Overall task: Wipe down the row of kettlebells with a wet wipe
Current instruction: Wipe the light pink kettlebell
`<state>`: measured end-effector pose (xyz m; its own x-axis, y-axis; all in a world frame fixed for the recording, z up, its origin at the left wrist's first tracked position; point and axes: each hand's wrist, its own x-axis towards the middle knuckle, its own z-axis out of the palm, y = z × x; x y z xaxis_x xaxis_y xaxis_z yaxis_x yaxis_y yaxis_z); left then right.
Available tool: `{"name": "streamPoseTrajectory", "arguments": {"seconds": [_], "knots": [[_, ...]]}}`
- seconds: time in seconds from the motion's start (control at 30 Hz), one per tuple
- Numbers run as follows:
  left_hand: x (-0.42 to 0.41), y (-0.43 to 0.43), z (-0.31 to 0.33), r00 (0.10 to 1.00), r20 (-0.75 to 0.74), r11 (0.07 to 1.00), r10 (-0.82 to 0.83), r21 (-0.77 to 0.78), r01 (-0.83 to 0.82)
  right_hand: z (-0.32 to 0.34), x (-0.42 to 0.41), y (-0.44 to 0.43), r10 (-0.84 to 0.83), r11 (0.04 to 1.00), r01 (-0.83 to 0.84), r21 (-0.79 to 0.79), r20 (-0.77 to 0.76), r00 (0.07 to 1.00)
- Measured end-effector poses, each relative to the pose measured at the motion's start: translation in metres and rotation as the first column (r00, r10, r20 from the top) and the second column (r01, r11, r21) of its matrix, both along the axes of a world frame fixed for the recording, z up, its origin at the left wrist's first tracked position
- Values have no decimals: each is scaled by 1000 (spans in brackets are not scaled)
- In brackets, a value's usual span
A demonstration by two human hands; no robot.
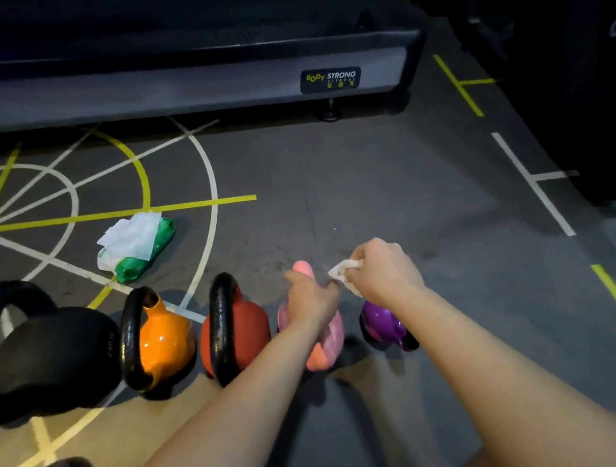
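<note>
Our left hand [310, 300] is wrapped round the handle of the pink kettlebell [329, 345] in the floor row, while our right hand [384, 272] pinches the crumpled wet wipe [346, 270] just right of that handle's far end, nearly touching our left fingers. The handle loop runs away from us, so the wipe probably moves leftward onto it. The purple kettlebell [384, 324] sits just beneath our right wrist, both forearms stretched forward.

Printed on dark label plate [330, 79] of grey machine base [199, 94]: "BODY STRONG", yellow then white letters; smaller line beneath illegible.
</note>
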<state>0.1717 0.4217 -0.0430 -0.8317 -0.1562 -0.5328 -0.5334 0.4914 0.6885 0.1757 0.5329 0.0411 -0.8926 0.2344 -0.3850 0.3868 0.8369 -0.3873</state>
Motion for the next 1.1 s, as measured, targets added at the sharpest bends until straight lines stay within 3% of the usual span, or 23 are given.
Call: {"name": "streamPoseTrajectory", "arguments": {"seconds": [0.13,0.23,0.37,0.43,0.53,0.63,0.73,0.93,1.0,1.03,1.1], "knots": [[2,18,-14,994,-96,985,55,-160,-70,-8,-18,10,-24,1000,24,-5,-43,999],[-1,5,-18,971,-119,952,-209,-254,173,-10,-23,16,-61,998,61,-9,-32,998],[-10,-19,-13,768,-63,749,-637,-282,599,-6,-23,13,-67,997,66,-43,-11,998],[-7,-23,-8,671,-43,652,-740,-290,701,-5,-20,10,-65,997,65,-47,-5,998],[5,-24,-4,473,67,417,-879,-376,828,-8,-12,13,-80,995,81,-54,16,997],[20,-29,0,322,151,210,-935,-495,843,-6,4,20,-121,991,122,-49,39,992],[35,-36,-3,279,144,155,-950,-558,815,-9,27,25,-154,988,155,-8,89,984],[41,-45,-2,214,92,133,-972,-538,833,-39,77,44,-332,941,339,-6,185,925],[39,-44,0,232,73,160,-970,-526,835,-56,88,44,-512,850,523,-68,128,849],[37,-42,1,243,70,173,-968,-517,839,-65,93,38,-630,753,637,-163,100,770],[29,-40,-1,232,71,172,-970,-475,863,-95,106,16,-854,435,806,-400,99,510]]}}
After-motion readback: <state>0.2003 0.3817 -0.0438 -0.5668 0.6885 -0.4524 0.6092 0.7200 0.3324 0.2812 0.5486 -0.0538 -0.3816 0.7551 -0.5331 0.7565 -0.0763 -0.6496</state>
